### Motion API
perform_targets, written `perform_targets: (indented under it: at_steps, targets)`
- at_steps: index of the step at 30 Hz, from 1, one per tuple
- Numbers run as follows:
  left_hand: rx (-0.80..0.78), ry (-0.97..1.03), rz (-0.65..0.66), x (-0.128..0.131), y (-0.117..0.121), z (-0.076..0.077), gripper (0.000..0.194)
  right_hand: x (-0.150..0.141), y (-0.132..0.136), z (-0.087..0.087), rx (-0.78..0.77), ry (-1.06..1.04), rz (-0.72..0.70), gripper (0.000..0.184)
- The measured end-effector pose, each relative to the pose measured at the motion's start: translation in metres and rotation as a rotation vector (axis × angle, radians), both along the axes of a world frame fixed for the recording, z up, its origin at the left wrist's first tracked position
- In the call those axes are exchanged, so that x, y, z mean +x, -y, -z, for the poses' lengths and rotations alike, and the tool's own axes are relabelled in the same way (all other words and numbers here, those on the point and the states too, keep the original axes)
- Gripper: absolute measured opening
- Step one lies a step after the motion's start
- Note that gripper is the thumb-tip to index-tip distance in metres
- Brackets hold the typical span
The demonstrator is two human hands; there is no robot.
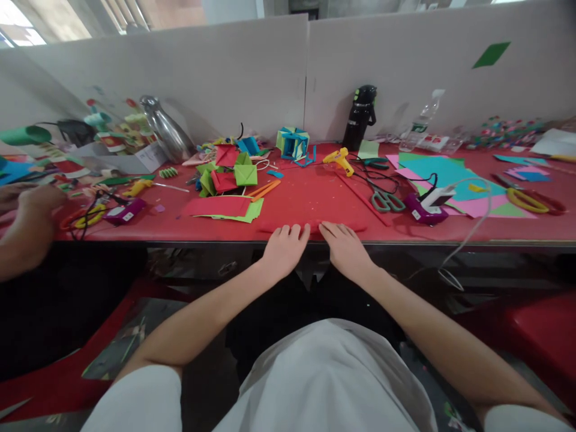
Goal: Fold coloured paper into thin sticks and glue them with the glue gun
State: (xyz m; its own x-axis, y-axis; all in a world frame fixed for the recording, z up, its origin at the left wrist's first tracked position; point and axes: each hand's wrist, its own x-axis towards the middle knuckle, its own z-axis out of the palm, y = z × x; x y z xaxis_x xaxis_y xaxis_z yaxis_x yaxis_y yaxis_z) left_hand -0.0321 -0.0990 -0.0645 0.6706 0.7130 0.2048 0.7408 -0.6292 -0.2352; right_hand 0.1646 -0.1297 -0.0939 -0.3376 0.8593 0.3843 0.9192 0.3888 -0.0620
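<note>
At the front edge of the red table, a sheet of red paper [357, 227] lies lengthwise, looking narrow and partly rolled or folded. My left hand [287, 247] has its fingers closed over the paper's middle. Beside it, a small gap apart, my right hand [344, 243] grips the same paper with its fingertips bent over it. Both thumbs are mostly hidden, and so is the paper under the fingers. Red and green paper strips [220, 207] are stacked left of my hands. A thin red paper stick [364, 199] lies beyond my right hand.
A yellow glue gun [339, 161], green-handled scissors [387, 201] and a purple power socket [425, 210] with cords are on the right. Folded paper pieces [229, 174] are piled on the left. A black bottle [360, 117] stands behind. Another person's hand [40, 201] is at far left.
</note>
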Motion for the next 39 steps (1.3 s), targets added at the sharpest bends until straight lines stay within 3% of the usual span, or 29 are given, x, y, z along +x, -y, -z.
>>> perform_targets:
  at_steps: [3, 6, 14, 21, 26, 28, 32, 36, 39]
  targets:
    - [-0.019, 0.055, -0.021, 0.01, 0.009, 0.007, 0.046, -0.026, 0.009, 0.008, 0.026, -0.069, -0.005, 0.065]
    - [-0.07, 0.094, 0.006, 0.008, 0.01, 0.017, 0.053, -0.032, 0.01, 0.01, 0.01, -0.086, -0.053, 0.064]
    - [-0.102, 0.162, -0.012, -0.02, 0.009, 0.027, 0.081, 0.005, 0.011, 0.01, 0.033, -0.067, -0.026, 0.055]
    - [-0.07, 0.187, -0.061, -0.05, 0.006, 0.029, 0.079, 0.039, 0.023, 0.014, 0.119, -0.09, 0.074, 0.05]
    - [-0.057, 0.206, -0.083, -0.063, 0.006, 0.032, 0.079, 0.048, 0.028, 0.017, 0.166, -0.088, 0.12, 0.048]
    - [-0.055, 0.221, -0.084, -0.065, 0.005, 0.032, 0.075, 0.048, 0.029, 0.016, 0.168, -0.087, 0.125, 0.048]
    - [-0.08, 0.23, -0.003, -0.073, -0.005, 0.03, 0.048, 0.057, 0.027, 0.013, 0.17, -0.127, 0.115, 0.037]
    - [-0.073, 0.287, 0.123, -0.081, -0.02, 0.025, 0.035, 0.08, 0.019, 0.017, 0.15, -0.178, 0.011, 0.029]
    - [-0.05, 0.288, 0.138, -0.084, -0.027, 0.019, 0.027, 0.094, 0.012, 0.018, 0.114, -0.226, -0.074, 0.028]
